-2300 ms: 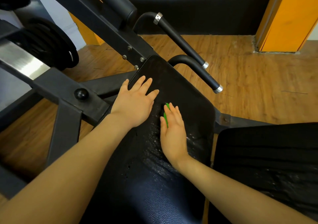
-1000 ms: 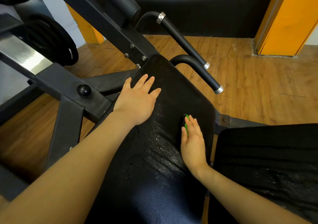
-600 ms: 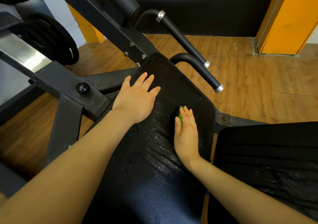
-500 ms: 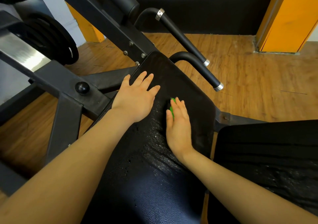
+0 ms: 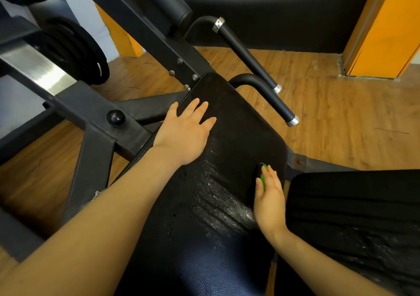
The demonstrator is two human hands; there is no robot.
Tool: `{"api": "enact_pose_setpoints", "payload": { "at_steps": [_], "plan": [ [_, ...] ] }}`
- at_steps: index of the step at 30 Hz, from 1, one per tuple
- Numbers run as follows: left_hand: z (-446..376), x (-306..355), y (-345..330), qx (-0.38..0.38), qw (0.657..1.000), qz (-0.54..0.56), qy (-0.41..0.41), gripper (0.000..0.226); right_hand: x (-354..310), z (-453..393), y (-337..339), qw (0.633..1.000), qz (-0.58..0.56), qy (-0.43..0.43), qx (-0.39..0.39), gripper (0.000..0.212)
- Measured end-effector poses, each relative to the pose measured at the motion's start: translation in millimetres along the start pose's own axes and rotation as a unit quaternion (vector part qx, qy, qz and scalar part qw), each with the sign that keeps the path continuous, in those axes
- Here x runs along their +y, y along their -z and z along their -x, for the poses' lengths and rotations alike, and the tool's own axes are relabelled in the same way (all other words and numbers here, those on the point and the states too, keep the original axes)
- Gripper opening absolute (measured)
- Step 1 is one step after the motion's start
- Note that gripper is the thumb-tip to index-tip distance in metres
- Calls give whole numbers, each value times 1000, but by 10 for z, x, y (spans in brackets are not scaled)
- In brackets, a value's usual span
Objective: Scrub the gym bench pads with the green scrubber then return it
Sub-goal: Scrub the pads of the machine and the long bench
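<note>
1. Left hand (image 5: 181,134): flat, fingers straight and slightly spread, palm down on upper left of the bench pad (image 5: 238,123); holds nothing.
2. Right hand (image 5: 270,198): fingers straight and together, pressing the green scrubber (image 5: 263,178) onto the pad's right edge; scrubber mostly hidden under the palm, only a thin green strip shows.
3. Pad: black, grainy leather-like, rounded corners, wet streaks w/ pale suds mid-pad.
4. Second pad (image 5: 354,216) just beside on the right: black, ribbed, damp.
5. Frame (image 5: 95,114): matte black steel; handles (image 5: 268,95) w/ chrome caps; wood-plank floor (image 5: 341,114).
</note>
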State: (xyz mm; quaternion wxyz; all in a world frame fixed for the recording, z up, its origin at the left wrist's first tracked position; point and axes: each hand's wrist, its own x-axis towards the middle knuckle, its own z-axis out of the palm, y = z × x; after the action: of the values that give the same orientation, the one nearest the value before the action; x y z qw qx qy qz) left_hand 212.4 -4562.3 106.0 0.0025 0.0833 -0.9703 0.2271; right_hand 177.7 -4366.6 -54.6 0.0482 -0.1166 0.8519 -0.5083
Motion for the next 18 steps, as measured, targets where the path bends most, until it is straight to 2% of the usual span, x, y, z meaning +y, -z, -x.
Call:
{"api": "enact_pose_setpoints", "payload": {
  "at_steps": [6,13,18],
  "plan": [
    [2,-1,-13,1,1000,1,3,49,-170,4,-13,999,-42,12,7,44],
    [0,-1,6,-1,1000,4,2,50,-833,-27,-191,988,-19,142,-49,46],
    [-5,0,-5,1,1000,3,2,49,-691,21,-192,991,-36,115,-62,46]
  ]
}}
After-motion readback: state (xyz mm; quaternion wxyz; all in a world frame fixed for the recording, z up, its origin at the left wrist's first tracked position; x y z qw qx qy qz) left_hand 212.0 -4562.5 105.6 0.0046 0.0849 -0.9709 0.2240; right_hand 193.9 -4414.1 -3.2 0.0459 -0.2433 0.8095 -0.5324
